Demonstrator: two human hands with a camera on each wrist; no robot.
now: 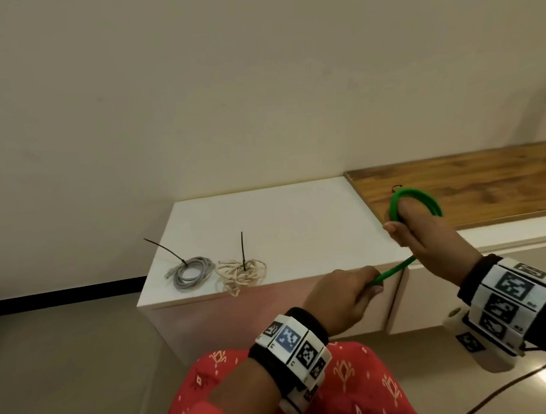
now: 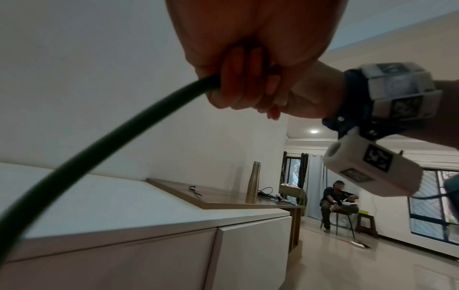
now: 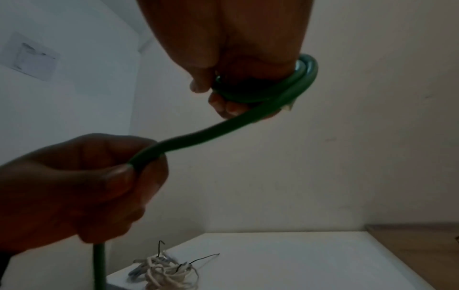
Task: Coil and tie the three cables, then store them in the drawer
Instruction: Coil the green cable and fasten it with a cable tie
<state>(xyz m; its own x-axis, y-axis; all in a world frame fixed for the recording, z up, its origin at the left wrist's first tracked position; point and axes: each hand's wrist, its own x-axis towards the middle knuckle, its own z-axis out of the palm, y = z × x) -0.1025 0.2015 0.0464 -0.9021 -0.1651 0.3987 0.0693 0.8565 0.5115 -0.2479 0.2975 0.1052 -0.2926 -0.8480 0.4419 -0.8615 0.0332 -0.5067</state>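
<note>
Green round-jacketed cable is the one in hand: right hand, right of centre in the head view, is clenched round a couple of finished loops held above the join between the white cabinet surface and the wooden top. Left hand, lower centre, is fisted on the free run, which leaves its thumb side toward the coil; the tail drops below the fist, per the right wrist view.

Grey coiled cable and cream cord bundle lie side by side at the left front of the surface, each with a black tie standing up. So my read: third coil is partway, tie and drawer are not done.

To do this step well, I'd say:
- let the cable slide through the left fist instead of dragging it; the jacket looks stiff and will spring.
- match each new loop to the ones already in the right hand, rolling the run a little per loop so it doesn't kink.
- keep right thumb pinned on the stack or loops pop off.
- small black tie lies on the wooden top, just beyond the coil in the frame; use it before letting go.

Drawer front under the surface edge looks slightly ajar; can't tell for sure.
</note>
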